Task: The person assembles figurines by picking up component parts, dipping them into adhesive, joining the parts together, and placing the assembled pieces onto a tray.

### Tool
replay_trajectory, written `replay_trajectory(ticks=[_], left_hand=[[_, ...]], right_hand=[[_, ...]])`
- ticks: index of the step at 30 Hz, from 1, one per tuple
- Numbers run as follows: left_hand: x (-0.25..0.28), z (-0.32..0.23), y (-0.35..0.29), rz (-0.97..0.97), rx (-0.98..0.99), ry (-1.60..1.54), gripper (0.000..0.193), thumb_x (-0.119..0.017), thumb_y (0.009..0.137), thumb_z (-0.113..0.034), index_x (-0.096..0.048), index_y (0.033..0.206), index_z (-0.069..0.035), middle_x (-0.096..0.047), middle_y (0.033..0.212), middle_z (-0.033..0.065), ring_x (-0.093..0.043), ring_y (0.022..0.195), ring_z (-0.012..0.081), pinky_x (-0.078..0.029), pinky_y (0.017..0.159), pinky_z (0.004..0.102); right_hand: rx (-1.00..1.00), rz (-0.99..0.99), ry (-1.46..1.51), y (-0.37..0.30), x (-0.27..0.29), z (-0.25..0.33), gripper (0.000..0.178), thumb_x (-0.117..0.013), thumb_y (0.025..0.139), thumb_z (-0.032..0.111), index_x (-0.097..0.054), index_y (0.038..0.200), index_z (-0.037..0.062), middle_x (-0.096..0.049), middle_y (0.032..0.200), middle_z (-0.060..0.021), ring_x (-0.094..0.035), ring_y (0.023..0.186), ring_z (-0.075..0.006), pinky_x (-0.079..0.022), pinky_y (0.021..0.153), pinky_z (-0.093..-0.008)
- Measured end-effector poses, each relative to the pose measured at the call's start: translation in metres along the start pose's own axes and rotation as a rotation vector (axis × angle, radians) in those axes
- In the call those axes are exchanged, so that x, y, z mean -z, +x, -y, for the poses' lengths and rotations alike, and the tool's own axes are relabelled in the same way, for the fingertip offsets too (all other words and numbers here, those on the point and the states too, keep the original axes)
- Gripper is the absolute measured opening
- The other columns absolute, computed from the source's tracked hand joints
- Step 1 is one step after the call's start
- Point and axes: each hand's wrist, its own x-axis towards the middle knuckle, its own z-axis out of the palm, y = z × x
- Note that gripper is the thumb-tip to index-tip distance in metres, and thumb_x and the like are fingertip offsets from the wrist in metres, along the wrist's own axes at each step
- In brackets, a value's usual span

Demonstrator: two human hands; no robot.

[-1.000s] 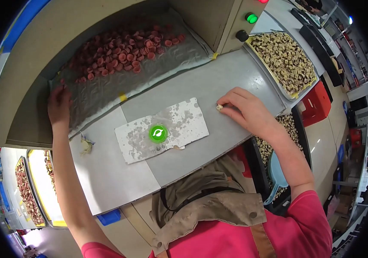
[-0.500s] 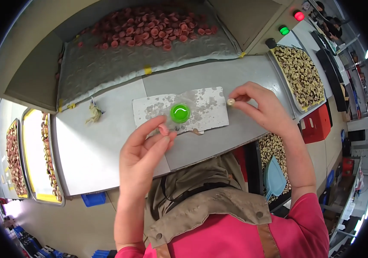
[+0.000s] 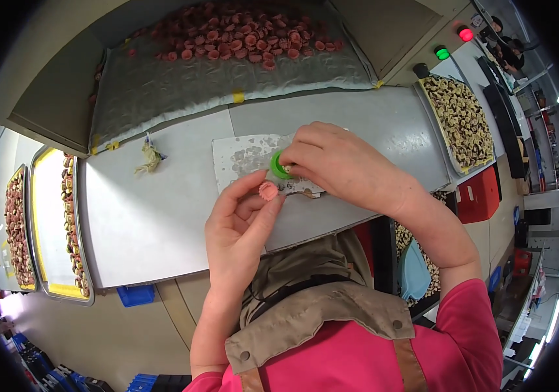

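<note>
Pink fluted cup (image 3: 268,191) pinched in the left hand (image 3: 235,228), the right hand (image 3: 341,160) seemingly dipped its pinched nugget (image 3: 287,168) at the green dish (image 3: 277,167) beneath, needing a lift next.

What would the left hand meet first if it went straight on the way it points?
Likely the small green dish, just past the pink cup in the left hand, or the right hand at the dish; relative heights are unclear.
</note>
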Motion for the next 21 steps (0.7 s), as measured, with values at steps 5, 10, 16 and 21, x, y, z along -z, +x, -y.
replay_trajectory(ticks=[5, 10, 16, 21], left_hand=[[0.009, 0.002, -0.001, 0.021, 0.018, 0.058, 0.033, -0.058, 0.083, 0.003, -0.051, 0.116, 0.004, -0.056, 0.098, 0.0045, -0.055, 0.094, 0.0095, -0.044, 0.085, 0.0217], [0.000, -0.003, -0.001, 0.003, 0.206, -0.337, 0.033, -0.055, 0.089, -0.011, -0.049, 0.119, 0.000, -0.057, 0.104, 0.0053, -0.056, 0.093, 0.0133, -0.046, 0.083, 0.0262], [0.005, 0.011, -0.003, 0.085, 0.213, -0.400, 0.030, -0.052, 0.091, -0.016, -0.049, 0.118, -0.002, -0.057, 0.106, 0.0065, -0.056, 0.095, 0.0151, -0.046, 0.082, 0.0272], [0.002, 0.014, -0.004, 0.052, 0.185, -0.493, 0.029, -0.054, 0.091, -0.015, -0.050, 0.117, -0.003, -0.057, 0.104, 0.0057, -0.056, 0.093, 0.0140, -0.046, 0.082, 0.0278]], right_hand=[[-0.032, -0.008, 0.000, 0.000, -0.002, 0.000, 0.015, -0.062, 0.077, 0.011, -0.057, 0.089, 0.0053, -0.054, 0.082, -0.0076, -0.053, 0.080, -0.0282, -0.045, 0.069, -0.0374], [-0.151, -0.036, 0.137, -0.013, -0.004, -0.004, 0.016, -0.061, 0.079, 0.010, -0.057, 0.094, 0.0046, -0.056, 0.085, -0.0078, -0.055, 0.080, -0.0242, -0.045, 0.069, -0.0330], [-0.405, -0.224, 0.709, -0.027, -0.002, 0.017, 0.018, -0.058, 0.084, 0.007, -0.057, 0.101, 0.0033, -0.056, 0.089, -0.0055, -0.055, 0.079, -0.0139, -0.045, 0.072, -0.0256], [-0.263, -0.212, 0.667, -0.019, -0.002, 0.033, 0.019, -0.061, 0.081, 0.004, -0.057, 0.100, 0.0032, -0.057, 0.091, -0.0063, -0.056, 0.082, -0.0159, -0.047, 0.070, -0.0268]])
